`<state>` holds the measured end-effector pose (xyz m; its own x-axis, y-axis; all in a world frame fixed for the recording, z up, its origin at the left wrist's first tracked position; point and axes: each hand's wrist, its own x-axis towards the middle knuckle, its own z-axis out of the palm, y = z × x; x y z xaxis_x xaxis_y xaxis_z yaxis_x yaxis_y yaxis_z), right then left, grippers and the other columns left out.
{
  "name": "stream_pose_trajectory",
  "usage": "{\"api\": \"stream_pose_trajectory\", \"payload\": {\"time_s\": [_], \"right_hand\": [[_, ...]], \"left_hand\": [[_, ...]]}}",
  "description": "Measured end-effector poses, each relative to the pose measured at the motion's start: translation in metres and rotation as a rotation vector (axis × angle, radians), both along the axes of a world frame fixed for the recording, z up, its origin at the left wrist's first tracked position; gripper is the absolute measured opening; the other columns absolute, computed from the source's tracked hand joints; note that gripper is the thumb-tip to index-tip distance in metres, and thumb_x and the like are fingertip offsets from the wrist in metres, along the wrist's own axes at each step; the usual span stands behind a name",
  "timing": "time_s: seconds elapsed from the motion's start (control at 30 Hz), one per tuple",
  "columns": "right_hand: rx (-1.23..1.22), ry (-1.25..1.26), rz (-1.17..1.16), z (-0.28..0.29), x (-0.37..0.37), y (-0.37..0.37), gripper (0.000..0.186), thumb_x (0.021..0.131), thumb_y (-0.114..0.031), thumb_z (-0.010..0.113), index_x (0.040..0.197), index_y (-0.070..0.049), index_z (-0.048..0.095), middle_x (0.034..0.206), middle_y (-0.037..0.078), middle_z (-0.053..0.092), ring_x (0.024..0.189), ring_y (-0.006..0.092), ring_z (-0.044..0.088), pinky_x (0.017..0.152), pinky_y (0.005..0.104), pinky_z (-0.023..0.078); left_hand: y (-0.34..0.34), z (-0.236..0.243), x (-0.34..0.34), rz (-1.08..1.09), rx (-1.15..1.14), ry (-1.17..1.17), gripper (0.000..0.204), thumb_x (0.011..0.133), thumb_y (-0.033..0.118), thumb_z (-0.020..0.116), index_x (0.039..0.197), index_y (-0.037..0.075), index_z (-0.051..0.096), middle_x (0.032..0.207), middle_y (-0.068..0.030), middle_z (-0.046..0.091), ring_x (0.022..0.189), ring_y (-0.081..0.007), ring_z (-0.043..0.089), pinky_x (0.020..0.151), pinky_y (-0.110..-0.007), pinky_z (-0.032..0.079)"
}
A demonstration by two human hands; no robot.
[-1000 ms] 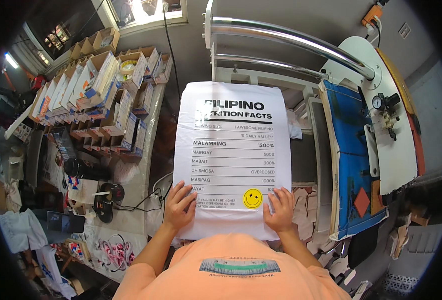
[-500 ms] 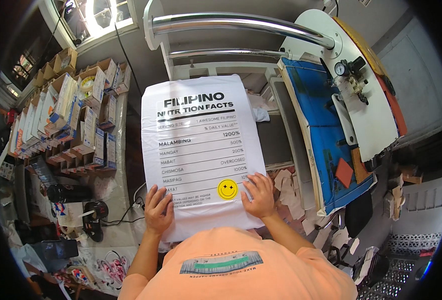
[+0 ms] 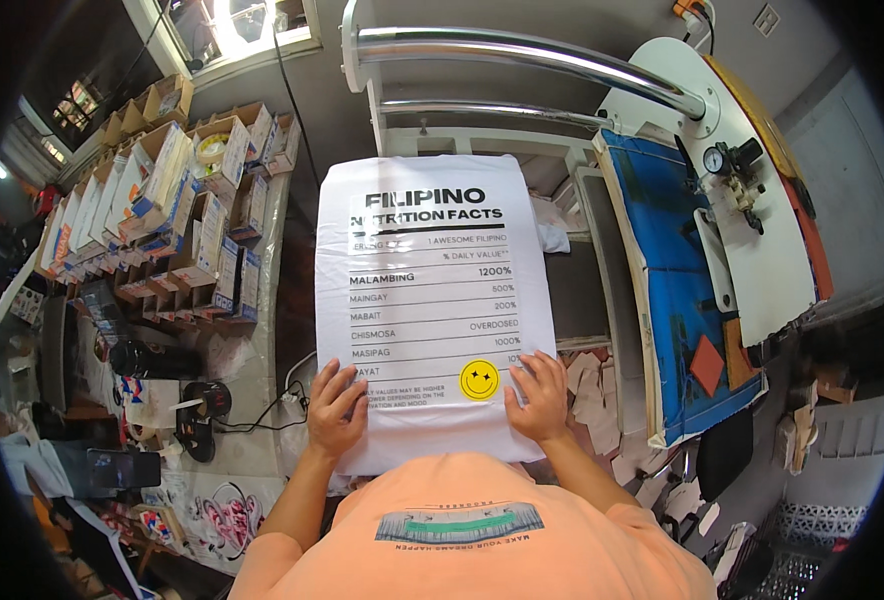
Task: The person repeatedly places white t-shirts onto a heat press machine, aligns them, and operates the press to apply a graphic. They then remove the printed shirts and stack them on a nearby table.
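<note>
A white cloth (image 3: 392, 440) with black lettering and ruled lines is spread smooth over a flat board in front of me. The board itself is hidden under it. Toward the print's lower right sits a yellow smiley face (image 3: 479, 380). A glossy sheen crosses part of the upper lettering. My left hand (image 3: 338, 408) rests on the cloth's lower left edge, fingers stretched and slightly apart. On the lower right edge lies my right hand (image 3: 539, 400), its fingers spread beside the smiley. Neither hand grips anything.
Chrome bars (image 3: 532, 60) of a machine cross beyond the cloth. Right of it leans a blue framed screen (image 3: 652, 240), near a pressure gauge (image 3: 716, 159). Cardboard bins (image 3: 197, 240) and a black tape dispenser (image 3: 200, 420) stand on the left table. Paper scraps (image 3: 597, 395) lie lower right.
The whole scene has shifted to the right in view. Both hands stay at the cloth's lower edges, fingers still spread. The cloth looks unchanged on its board.
</note>
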<state>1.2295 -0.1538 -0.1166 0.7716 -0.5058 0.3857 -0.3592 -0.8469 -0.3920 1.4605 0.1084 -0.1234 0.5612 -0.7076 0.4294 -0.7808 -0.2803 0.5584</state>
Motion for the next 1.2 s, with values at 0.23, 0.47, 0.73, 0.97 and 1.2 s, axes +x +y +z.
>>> {"api": "stream_pose_trajectory", "payload": {"time_s": [0.23,0.47,0.73,0.97,1.2], "right_hand": [[0.001,0.003,0.010,-0.001,0.000,-0.002,0.031,0.075,-0.022,0.069,0.103,-0.009,0.069,0.120,0.009,0.060,0.120,0.0316,0.050,0.106,0.0514,0.033],[-0.015,0.022,0.027,0.003,0.001,0.000,0.032,0.075,-0.020,0.069,0.104,-0.007,0.068,0.119,0.011,0.059,0.119,0.0339,0.050,0.105,0.0515,0.034],[-0.009,0.086,-0.023,0.009,0.011,-0.001,0.022,0.075,-0.021,0.068,0.091,-0.007,0.067,0.109,0.010,0.061,0.113,0.0326,0.052,0.102,0.0516,0.034],[0.522,-0.126,-0.471,-0.026,0.074,-0.122,0.030,0.090,-0.034,0.061,0.096,-0.006,0.068,0.106,0.013,0.065,0.094,0.0337,0.062,0.084,0.0409,0.049],[1.936,-0.421,-0.105,-0.063,0.117,-0.189,0.078,0.092,-0.062,0.050,0.135,0.003,0.050,0.132,0.016,0.058,0.116,0.0275,0.059,0.098,0.0399,0.047]], "left_hand": [[-0.001,0.001,0.000,0.006,0.001,0.003,0.026,0.073,0.005,0.072,0.099,0.006,0.073,0.116,-0.0141,0.066,0.123,-0.0376,0.052,0.102,-0.046,0.043],[0.002,0.002,0.000,-0.005,-0.014,0.017,0.028,0.073,0.005,0.073,0.101,0.006,0.073,0.116,-0.0142,0.066,0.123,-0.0380,0.052,0.101,-0.048,0.043],[-0.012,0.032,-0.001,0.045,0.106,-0.009,0.014,0.074,0.006,0.070,0.088,0.005,0.069,0.107,-0.0133,0.064,0.110,-0.0369,0.056,0.095,-0.045,0.044],[-0.042,0.005,0.109,0.250,-0.125,0.243,0.012,0.084,0.012,0.067,0.090,0.002,0.065,0.092,-0.0102,0.065,0.081,-0.0260,0.059,0.076,-0.036,0.045],[-0.091,-0.067,0.189,-0.047,-0.285,1.921,0.073,0.097,0.065,0.034,0.136,0.006,0.052,0.131,-0.0156,0.059,0.118,-0.0271,0.058,0.100,-0.042,0.046]]}}
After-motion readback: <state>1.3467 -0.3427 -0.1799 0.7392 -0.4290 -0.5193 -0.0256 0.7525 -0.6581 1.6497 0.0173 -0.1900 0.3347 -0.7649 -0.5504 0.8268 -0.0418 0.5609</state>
